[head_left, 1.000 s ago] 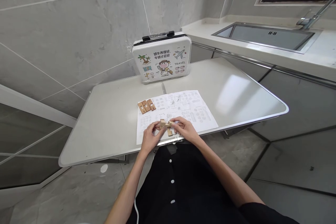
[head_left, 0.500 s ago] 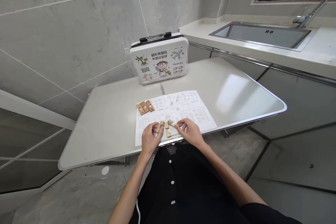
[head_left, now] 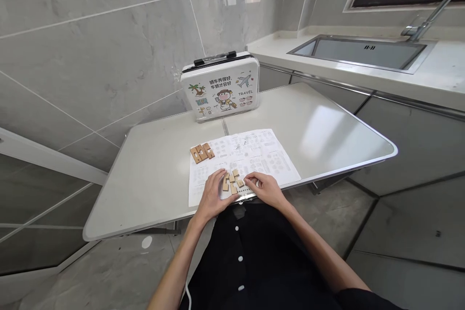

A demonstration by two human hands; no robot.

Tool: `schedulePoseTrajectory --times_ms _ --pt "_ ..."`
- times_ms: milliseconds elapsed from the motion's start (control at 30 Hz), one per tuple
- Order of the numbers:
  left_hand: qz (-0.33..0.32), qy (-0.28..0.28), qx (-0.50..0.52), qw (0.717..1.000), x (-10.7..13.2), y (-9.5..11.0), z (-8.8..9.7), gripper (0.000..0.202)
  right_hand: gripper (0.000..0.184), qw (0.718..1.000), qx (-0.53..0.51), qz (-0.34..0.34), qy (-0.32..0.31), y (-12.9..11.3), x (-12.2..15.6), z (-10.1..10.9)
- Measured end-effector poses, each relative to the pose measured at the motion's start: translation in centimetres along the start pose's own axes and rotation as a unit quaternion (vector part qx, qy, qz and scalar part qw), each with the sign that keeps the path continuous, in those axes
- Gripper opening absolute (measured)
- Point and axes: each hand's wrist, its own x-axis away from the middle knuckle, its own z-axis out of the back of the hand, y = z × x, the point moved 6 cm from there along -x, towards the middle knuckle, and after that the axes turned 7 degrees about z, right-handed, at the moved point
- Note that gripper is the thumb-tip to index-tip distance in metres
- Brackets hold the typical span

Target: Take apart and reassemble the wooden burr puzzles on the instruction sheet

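Observation:
Several light wooden puzzle pieces with notches lie close together on the printed sheet (head_left: 203, 189), near the table's front edge. My left hand (head_left: 211, 197) curves around their left side, thumb stretched along the near edge and fingers apart. Its fingertips are beside the left wooden piece (head_left: 225, 182). My right hand (head_left: 265, 186) has thumb and forefinger pinched at the outer end of the right wooden piece (head_left: 239, 181); the exact contact is small and partly hidden. Between them lies a middle wooden piece (head_left: 233, 188). Darker brown notched wooden pieces (head_left: 202, 153) rest side by side at the sheet's left.
A white cartoon-printed case (head_left: 221, 88) stands at the back of the folding table (head_left: 152, 169), against the tiled wall. Right of the table is a counter with a sink (head_left: 363, 53) and a faucet (head_left: 414, 31). A seam crosses the tabletop's middle.
The light pieces are now closer together. My left hand has let go of its piece and spread around the group. My right hand's piece has turned and lies nearer the middle one.

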Motion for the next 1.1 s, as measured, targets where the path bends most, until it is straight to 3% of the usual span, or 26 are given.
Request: schedulePoseTrajectory --times_ms 267,400,533,767,933,1100 --pt "-0.098 -0.065 -0.042 0.992 -3.2 1.7 -0.6 0.08 0.032 1.0 -0.01 0.006 0.008 0.0 -0.1 -0.3" --pt "-0.119 -0.05 -0.051 0.99 -4.4 2.5 -1.1 0.061 0.03 1.0 -0.015 0.009 0.014 -0.2 -0.1 -0.3" --pt "-0.096 -0.02 -0.072 0.993 -4.7 1.9 -1.0 0.049 0.027 1.0 -0.016 0.006 0.017 -0.3 0.0 -0.3" --pt "0.006 0.088 -0.106 0.99 -4.0 -2.8 2.5 0.04 0.025 0.999 -0.033 0.005 0.018 -0.4 0.0 -0.3" --pt "0.094 0.196 -0.124 0.968 -3.4 -6.7 5.2 0.044 0.026 0.999 -0.029 0.005 0.021 -0.3 0.1 -0.3" --pt "0.151 0.212 -0.042 0.965 -2.9 -9.6 6.9 0.062 0.028 0.999 -0.035 0.003 0.016 -0.3 0.2 -0.4"
